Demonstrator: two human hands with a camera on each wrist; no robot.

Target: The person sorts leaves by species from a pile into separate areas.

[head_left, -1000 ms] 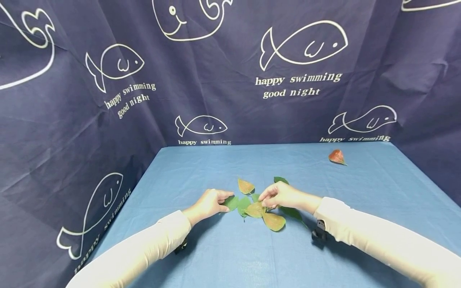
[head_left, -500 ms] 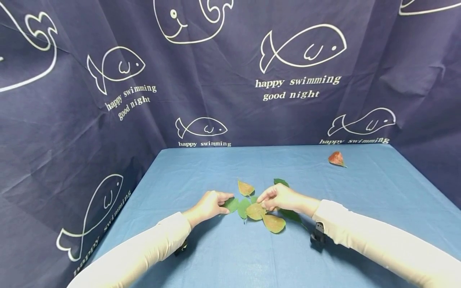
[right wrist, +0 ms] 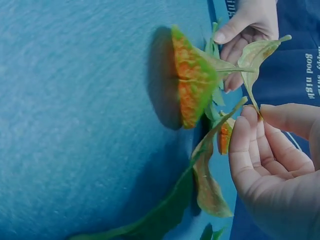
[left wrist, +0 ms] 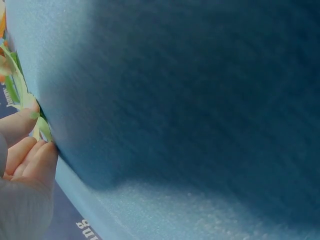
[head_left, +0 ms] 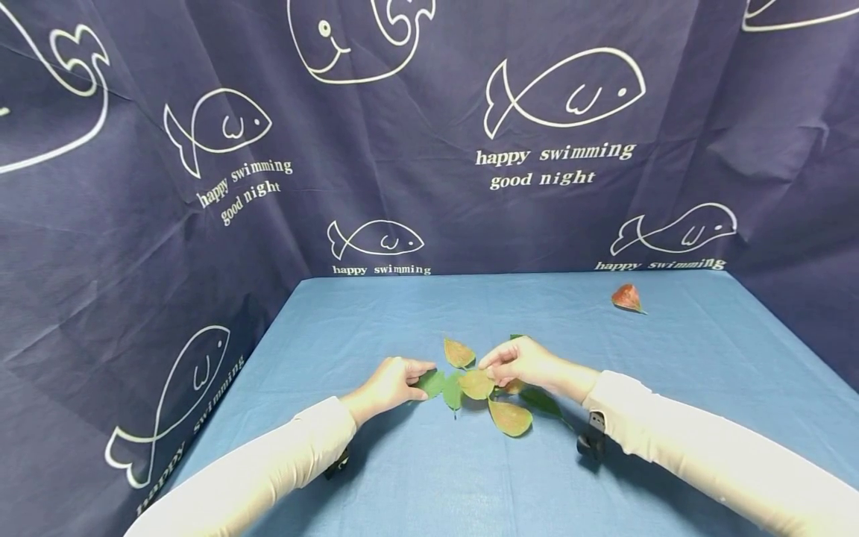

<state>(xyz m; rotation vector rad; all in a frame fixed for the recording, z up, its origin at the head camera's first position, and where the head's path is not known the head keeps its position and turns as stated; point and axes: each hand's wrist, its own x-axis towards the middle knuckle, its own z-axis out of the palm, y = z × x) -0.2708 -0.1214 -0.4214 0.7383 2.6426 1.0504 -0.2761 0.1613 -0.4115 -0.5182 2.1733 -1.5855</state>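
Note:
My right hand pinches the edge of a yellowish leaf between thumb and fingertips. In the right wrist view this leaf is raised off the cloth. On the left, my left hand rests on a small green leaf, its thumb and fingers spread at either side. Another green leaf lies between the hands. A yellow-brown leaf lies behind them and another yellow-brown leaf in front. Partly under my right hand are an orange-tinged leaf and a dark green leaf.
A single red leaf lies at the back right of the blue cloth-covered table. Dark blue fabric with white fish drawings hangs behind and along the left side.
My right hand has shifted slightly with the yellowish leaf, uncovering the orange-tinged leaf below and covering more of the green leaf tip behind. My left hand stays in place.

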